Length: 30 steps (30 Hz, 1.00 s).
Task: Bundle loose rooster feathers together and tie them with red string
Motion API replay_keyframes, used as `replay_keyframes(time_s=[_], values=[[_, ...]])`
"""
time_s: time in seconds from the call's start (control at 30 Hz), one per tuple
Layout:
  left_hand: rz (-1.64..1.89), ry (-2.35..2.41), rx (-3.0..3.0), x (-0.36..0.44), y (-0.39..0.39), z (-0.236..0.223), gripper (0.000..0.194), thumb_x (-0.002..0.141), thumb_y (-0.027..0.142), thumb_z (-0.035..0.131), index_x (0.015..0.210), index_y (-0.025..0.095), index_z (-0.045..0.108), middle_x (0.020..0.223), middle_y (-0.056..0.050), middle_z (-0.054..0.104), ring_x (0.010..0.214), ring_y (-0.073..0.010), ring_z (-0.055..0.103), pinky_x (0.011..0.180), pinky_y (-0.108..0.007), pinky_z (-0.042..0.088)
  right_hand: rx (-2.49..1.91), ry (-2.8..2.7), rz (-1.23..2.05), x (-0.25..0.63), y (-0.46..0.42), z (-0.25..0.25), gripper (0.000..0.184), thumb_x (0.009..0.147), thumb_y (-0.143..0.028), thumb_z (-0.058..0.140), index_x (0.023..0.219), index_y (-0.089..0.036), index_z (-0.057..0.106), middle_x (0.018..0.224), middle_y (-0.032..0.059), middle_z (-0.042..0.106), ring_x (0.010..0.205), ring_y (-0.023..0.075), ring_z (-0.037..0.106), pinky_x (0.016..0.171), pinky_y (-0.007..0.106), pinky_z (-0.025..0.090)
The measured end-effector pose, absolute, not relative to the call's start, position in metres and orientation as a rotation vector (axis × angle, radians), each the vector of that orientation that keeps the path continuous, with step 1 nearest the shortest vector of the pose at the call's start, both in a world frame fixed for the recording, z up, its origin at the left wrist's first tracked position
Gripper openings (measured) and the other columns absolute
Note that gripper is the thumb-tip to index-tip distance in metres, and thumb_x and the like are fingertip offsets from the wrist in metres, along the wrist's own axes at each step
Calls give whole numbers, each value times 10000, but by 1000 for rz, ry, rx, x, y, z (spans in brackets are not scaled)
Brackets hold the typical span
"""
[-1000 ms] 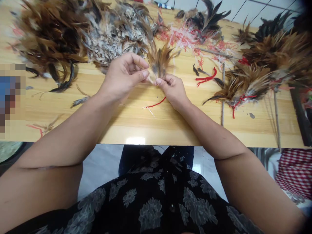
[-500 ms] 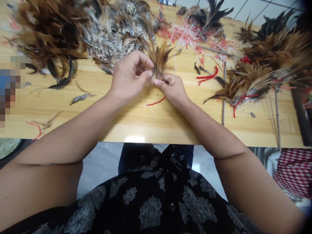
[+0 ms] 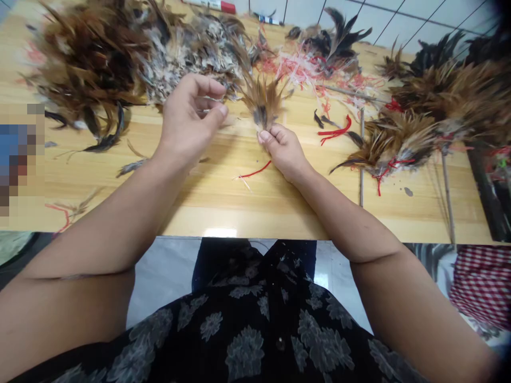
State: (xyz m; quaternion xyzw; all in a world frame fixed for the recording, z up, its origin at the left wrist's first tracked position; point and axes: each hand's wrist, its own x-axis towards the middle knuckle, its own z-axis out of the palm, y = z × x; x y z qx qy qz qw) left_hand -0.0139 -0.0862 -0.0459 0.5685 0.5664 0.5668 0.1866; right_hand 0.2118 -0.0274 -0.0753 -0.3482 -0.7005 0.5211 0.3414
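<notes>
My right hand (image 3: 284,151) pinches the quill ends of a small fan of brown feathers (image 3: 263,101), held upright over the wooden table (image 3: 255,202). My left hand (image 3: 187,125) hovers to the left of the fan, apart from it, fingers curled with thumb and forefinger a little apart and nothing visible between them. It is closest to the grey and white feather pile (image 3: 187,58). A red thread (image 3: 255,171) lies on the table under my right wrist.
A big brown feather heap (image 3: 88,58) fills the far left. Red and pink string scraps (image 3: 307,66) and dark feathers lie at the back. Tied feather bundles on sticks (image 3: 399,141) lie to the right. Loose feathers (image 3: 130,166) are scattered on the left.
My left hand has let go of the feather fan and drawn back to the left, toward the grey pile. My right hand keeps holding the fan in about the same place.
</notes>
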Motion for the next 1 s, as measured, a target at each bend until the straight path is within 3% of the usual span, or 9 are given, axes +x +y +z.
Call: replay_keyframes(time_s=[0.1, 0.17, 0.33, 0.5, 0.63, 0.8, 1.0], values=[[1637, 1821, 1551, -30, -95, -22, 246, 949, 375, 954, 1096, 253, 797, 1146, -79, 871, 962, -255, 741, 894, -424, 619, -873, -1808, 1359, 215, -26, -80, 478, 1225, -523, 734, 870, -270, 538, 890, -6, 592, 982, 192, 632, 1021, 351, 596], [1561, 2019, 1567, -44, -104, -1, 133, 936, 205, 912, 1039, 252, 843, 1085, -46, 872, 928, -242, 714, 937, -418, 632, -854, -1798, 1353, 217, -25, -81, 463, 1232, -524, 714, 887, -275, 532, 902, -3, 596, 1000, 196, 642, 1041, 359, 597], [788, 2369, 1594, -64, -124, 37, 141, 1035, 64, 861, 1123, 134, 947, 937, -8, 792, 935, -202, 693, 1159, -403, 626, -847, -1794, 1344, 218, -23, -81, 411, 1237, -433, 683, 893, -275, 521, 888, -6, 566, 972, 184, 623, 1013, 349, 582], [340, 2336, 1723, -65, -117, 28, 438, 856, -260, 802, 987, 135, 940, 813, 67, 658, 845, -172, 589, 1066, -291, 563, -825, -1793, 1328, 218, -22, -82, 405, 1236, -412, 661, 888, -273, 507, 893, -2, 574, 971, 179, 626, 1013, 351, 581], [403, 2294, 1760, -71, -103, 11, 433, 815, -251, 889, 985, 143, 944, 795, 89, 615, 803, -169, 546, 1012, -259, 556, -821, -1826, 1302, 218, -22, -84, 398, 1235, -426, 659, 896, -270, 523, 892, 1, 578, 986, 185, 651, 1017, 358, 581], [441, 2247, 1823, -66, -100, 11, 399, 852, -227, 797, 786, 167, 812, 775, 65, 561, 863, -205, 533, 1111, -293, 546, -838, -1861, 1278, 217, -23, -84, 411, 1232, -471, 683, 902, -270, 543, 849, -13, 538, 889, 181, 586, 916, 357, 546], [782, 1991, 1783, -62, -111, 16, 161, 1006, -36, 796, 1060, 110, 835, 1014, -22, 801, 919, -181, 643, 1102, -335, 580, -852, -1885, 1250, 217, -24, -84, 433, 1234, -516, 683, 899, -267, 568, 830, -15, 520, 894, 185, 585, 909, 355, 538]])
